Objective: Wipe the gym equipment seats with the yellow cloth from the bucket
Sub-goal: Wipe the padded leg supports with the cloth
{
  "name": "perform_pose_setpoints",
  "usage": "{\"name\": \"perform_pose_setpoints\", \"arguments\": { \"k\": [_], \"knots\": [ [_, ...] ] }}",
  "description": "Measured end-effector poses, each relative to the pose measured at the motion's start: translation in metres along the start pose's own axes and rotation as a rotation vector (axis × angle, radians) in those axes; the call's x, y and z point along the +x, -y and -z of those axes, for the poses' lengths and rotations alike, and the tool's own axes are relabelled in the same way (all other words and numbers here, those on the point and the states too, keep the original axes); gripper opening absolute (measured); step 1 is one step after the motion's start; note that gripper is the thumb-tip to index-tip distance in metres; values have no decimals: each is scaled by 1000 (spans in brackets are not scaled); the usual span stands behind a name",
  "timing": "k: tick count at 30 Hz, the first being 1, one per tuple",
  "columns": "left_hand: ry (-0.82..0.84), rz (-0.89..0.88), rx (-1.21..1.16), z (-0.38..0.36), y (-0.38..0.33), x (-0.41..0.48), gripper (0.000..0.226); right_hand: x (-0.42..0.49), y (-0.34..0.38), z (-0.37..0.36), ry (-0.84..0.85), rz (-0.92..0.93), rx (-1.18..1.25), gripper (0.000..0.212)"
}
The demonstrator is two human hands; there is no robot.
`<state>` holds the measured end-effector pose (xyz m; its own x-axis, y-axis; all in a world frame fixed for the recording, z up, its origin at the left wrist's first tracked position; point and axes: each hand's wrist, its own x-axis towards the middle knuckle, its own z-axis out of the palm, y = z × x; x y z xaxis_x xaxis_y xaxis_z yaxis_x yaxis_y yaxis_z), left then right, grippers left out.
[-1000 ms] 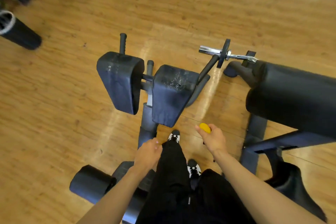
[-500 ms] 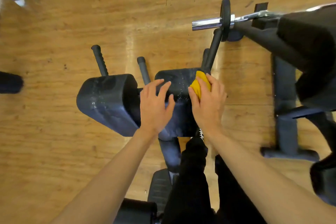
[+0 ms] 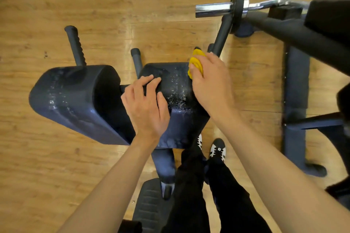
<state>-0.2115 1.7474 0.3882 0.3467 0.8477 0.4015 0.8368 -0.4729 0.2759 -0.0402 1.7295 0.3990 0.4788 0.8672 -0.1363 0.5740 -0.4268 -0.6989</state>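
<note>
right hand (image 3: 210, 85), gripping yellow cloth (image 3: 197, 62), has moved onto right pad (image 3: 176, 85) far corner; left hand (image 3: 146, 104) spread flat beside it. Wipe likely starting.

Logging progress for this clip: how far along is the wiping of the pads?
Done: the yellow cloth is out, gripped in the right hand; no bucket shows. In hand: the cloth sits at the far corner of the right pad, and the left hand rests flat on it. To do: white specks cover that pad, and the left pad shows pale streaks.
</note>
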Motion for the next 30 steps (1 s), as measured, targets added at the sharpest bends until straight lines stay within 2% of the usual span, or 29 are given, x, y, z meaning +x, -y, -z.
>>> {"name": "perform_pose_setpoints", "arguments": {
  "k": [2,4,6,9,12,15,17,20,24,27,30],
  "knots": [
    [-36,-10,-3,-4,2,-1,43,-41,7,2,-105,45,36,40],
    [-55,-16,-5,-7,4,-2,46,-81,8,0,-140,86,34,41],
    [-72,-20,-5,-8,5,-3,41,-100,6,1,-117,150,-47,44],
    [-96,-27,-11,-11,6,-4,40,-70,0,8,-20,194,-95,44],
    [-113,-25,-12,-13,6,-4,38,7,2,12,168,45,-116,28],
    [-112,-21,-18,-13,6,-5,36,47,8,9,279,-110,-248,30],
    [-114,-20,-25,-14,7,-5,36,28,5,9,209,-25,-273,28],
    [-119,-1,-36,-15,8,-5,34,-33,5,16,95,134,-122,37],
    [-88,24,-59,-11,6,-3,33,-64,0,23,140,186,-103,49],
    [-97,114,-145,-4,0,-8,25,-40,2,28,241,193,-132,51],
    [-130,355,-266,7,-16,-30,33,-5,8,25,320,191,-212,55]
  ]
}}
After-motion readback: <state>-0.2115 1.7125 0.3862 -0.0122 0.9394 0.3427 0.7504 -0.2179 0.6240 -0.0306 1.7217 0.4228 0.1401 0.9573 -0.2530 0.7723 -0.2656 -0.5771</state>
